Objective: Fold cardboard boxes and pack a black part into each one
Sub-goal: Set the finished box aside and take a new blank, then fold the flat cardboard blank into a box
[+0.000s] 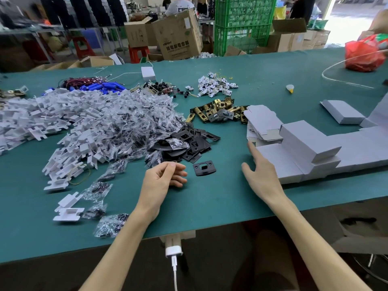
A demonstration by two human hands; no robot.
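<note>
1. Hand state: the left hand (165, 177) rests on the surface (226, 206), fingers loosely curled and pinching nothing. The right hand (261, 171) is spread, index finger straight and pointing to 12 o'clock, holding nothing.
2. Task items: one black part (204, 168) lies alone just beside the left fingertips, at their 3 o'clock. The black pile (190, 143) sits at its 11 o'clock. Flat blanks (262, 122) are stacked at 12 o'clock of the right index finger, near its tip. Folded boxes (310, 143) run from 1 to 3 o'clock of that hand.
3. Risk, double pick: the blanks overlap loosely, so a fingertip dragged across the stack could pull off two.
4. Risk, wrong item: clear bags (130, 127) spill onto the black pile, so a careless grab there may lift a bag with a plate.
5. Risk, displacement: the right forearm lies near the boxes, so a wide sweep could shove the row apart.
6. Markings: a carton (178, 34) at 12 o'clock, beyond the surface, carries printed characters and a label, both too blurred to read. Blanks and boxes show no print.
</note>
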